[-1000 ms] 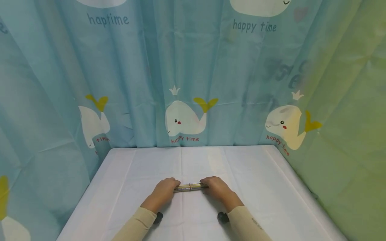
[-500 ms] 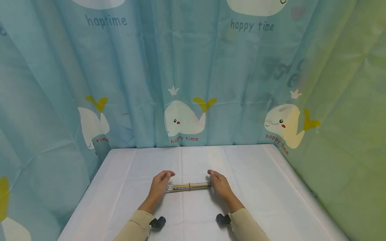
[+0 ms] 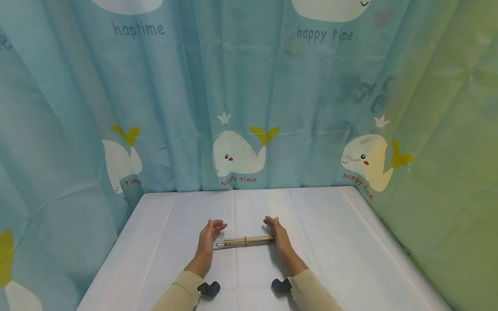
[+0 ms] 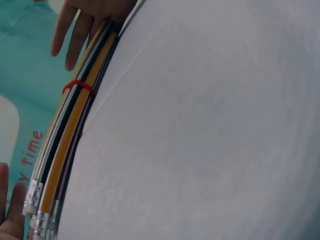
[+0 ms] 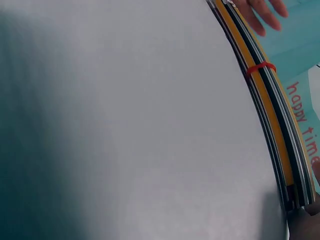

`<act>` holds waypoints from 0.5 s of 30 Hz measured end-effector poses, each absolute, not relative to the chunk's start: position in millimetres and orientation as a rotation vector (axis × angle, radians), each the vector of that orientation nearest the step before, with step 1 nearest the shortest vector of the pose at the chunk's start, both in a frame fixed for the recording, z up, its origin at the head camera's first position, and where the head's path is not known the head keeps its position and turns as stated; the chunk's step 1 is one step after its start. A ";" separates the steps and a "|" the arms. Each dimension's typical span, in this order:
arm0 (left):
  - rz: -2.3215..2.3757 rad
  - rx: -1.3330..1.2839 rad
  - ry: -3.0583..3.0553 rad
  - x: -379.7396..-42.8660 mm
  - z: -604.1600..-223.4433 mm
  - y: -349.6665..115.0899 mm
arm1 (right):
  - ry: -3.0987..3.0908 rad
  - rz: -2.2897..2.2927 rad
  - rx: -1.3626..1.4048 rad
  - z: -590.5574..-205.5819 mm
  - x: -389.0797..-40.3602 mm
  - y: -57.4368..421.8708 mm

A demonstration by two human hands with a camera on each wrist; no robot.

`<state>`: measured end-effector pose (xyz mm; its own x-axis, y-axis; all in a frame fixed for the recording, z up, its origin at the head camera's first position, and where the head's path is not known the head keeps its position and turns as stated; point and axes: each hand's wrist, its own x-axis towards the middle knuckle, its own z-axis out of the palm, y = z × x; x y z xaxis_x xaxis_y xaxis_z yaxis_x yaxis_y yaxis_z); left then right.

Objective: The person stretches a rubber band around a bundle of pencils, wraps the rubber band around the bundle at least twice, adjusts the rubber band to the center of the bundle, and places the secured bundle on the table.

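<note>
A bundle of pencils lies crosswise on the white table, yellow, black and silver in colour. Around its middle runs a red rubber band. Eraser ends point left. My left hand stands beside the eraser end, fingers extended and palm turned inward. At the opposite end my right hand does the same, its palm touching or very near the pencil tips. Neither hand curls round the bundle. In each wrist view my fingers are only partly visible at the frame edges.
A white cloth covers the table. Beyond its far edge hangs a blue-green curtain printed with whales, turning yellow-green on the right. Black wrist cameras sit by the beige sleeves.
One second ago both hands gripped the bundle's ends. They have let go and spread outward, fingers straightened, uncovering the ends. The bundle stays nearly where it was.
</note>
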<state>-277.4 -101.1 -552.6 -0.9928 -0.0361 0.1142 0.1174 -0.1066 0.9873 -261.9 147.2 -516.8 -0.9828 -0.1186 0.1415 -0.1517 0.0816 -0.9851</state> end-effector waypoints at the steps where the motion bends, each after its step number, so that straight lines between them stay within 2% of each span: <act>1: -2.288 -0.083 -2.012 -278.3 -554.0 -100.7 | -2.301 2.089 0.291 -516.9 -261.5 146.6; 10: -2.393 -0.224 -1.969 -282.9 -562.2 -93.6 | -2.464 1.933 0.272 -553.6 -281.9 142.4; 15: -2.377 -0.253 -2.108 -284.6 -557.5 -93.0 | -2.576 1.839 0.262 -551.2 -280.9 131.4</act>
<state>-284.6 -93.0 -557.5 -0.9863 0.1388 0.0887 0.0715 -0.1246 0.9896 -280.9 131.4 -551.2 -0.9858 -0.1536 0.0677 -0.1140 0.3161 -0.9419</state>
